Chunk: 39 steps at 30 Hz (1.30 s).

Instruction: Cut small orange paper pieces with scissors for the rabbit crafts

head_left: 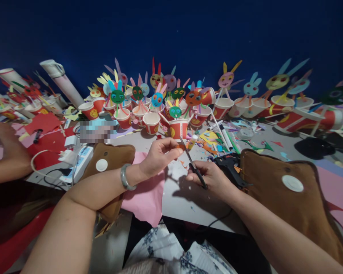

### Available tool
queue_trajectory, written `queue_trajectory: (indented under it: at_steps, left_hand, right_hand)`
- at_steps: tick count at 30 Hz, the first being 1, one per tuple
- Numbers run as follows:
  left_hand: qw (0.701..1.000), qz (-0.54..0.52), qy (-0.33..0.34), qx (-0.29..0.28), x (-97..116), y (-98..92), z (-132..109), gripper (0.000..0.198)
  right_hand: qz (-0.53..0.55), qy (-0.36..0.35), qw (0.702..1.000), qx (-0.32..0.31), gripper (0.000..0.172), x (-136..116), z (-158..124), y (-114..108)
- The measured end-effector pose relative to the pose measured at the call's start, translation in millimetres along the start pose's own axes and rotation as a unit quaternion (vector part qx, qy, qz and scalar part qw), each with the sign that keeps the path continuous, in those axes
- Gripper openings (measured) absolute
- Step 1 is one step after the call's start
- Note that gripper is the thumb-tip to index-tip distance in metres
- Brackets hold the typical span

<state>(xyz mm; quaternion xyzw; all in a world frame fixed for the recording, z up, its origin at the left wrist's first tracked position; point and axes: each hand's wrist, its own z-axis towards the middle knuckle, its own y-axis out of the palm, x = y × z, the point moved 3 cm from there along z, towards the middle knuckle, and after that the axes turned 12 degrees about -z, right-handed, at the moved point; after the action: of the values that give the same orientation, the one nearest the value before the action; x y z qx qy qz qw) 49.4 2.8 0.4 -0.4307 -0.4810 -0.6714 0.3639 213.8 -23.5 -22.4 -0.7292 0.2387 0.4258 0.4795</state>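
Note:
My left hand (162, 154) pinches a small orange piece of paper (179, 146) between thumb and fingertips. Just to its right, my right hand (210, 176) is closed round the black handles of a pair of scissors (193, 166). The scissor blades point up and away, beside the orange piece; whether they touch it is hard to tell. Below the hands, orange scraps lie on the pale table (175, 198). A sheet of pink paper (148, 192) lies under my left wrist. Behind my hands stands a red and white paper cup (178, 129) with a green rabbit face (175, 111).
Many cups with paper rabbit faces line the back. A black glue gun (228, 167) and a brown cushion (280, 190) lie right; another brown cushion (114, 156), a power strip (81, 161) and another person's arm (8, 156) are left. Markers (225, 137) and scraps lie behind.

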Motion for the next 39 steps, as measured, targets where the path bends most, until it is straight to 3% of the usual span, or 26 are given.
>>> queue_trajectory:
  at_steps: [19, 29, 39]
  left_hand:
    - [0.999, 0.036, 0.036, -0.005, -0.1, -2.1, 0.3, 0.017]
    - [0.990, 0.095, 0.101, -0.029, 1.2, -4.9, -0.2, 0.014]
    - [0.990, 0.096, 0.105, -0.023, 0.6, -5.8, 0.0, 0.010]
  right_hand:
    - [-0.002, -0.007, 1.000, -0.001, 0.050, 1.8, 1.3, 0.4]
    - [-0.019, -0.022, 1.000, -0.001, 0.051, 4.0, 2.3, 0.3]
    - [-0.015, -0.013, 1.000, 0.000, 0.054, 2.7, 0.9, 0.8]
